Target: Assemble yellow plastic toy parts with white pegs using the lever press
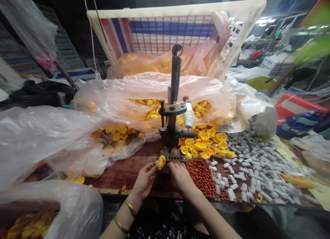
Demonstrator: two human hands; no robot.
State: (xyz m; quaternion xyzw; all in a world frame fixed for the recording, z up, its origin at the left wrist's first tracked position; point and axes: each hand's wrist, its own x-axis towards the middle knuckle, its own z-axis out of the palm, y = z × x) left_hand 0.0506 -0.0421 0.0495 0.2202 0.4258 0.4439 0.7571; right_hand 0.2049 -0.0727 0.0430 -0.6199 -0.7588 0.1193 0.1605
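My left hand (146, 178), with two gold bangles on the wrist, pinches a small yellow plastic piece (161, 162) at the front of a dark metal hand press (171, 136). Close by on the right, my right hand (179, 177) has its fingers bent together at the press base (172, 155); whatever lies between its fingertips is hidden. Beside that hand is a heap of small red-brown parts (202, 177). Yellow shell pieces (205, 142) are piled behind it, right of the press.
Many grey-white blocks with thin metal pins (247, 170) cover the table's right side. Clear plastic bags (46, 136) spread over the left and back. A large white crate (177, 12) stands behind the press. Another open bag (77, 208) hangs at the lower left.
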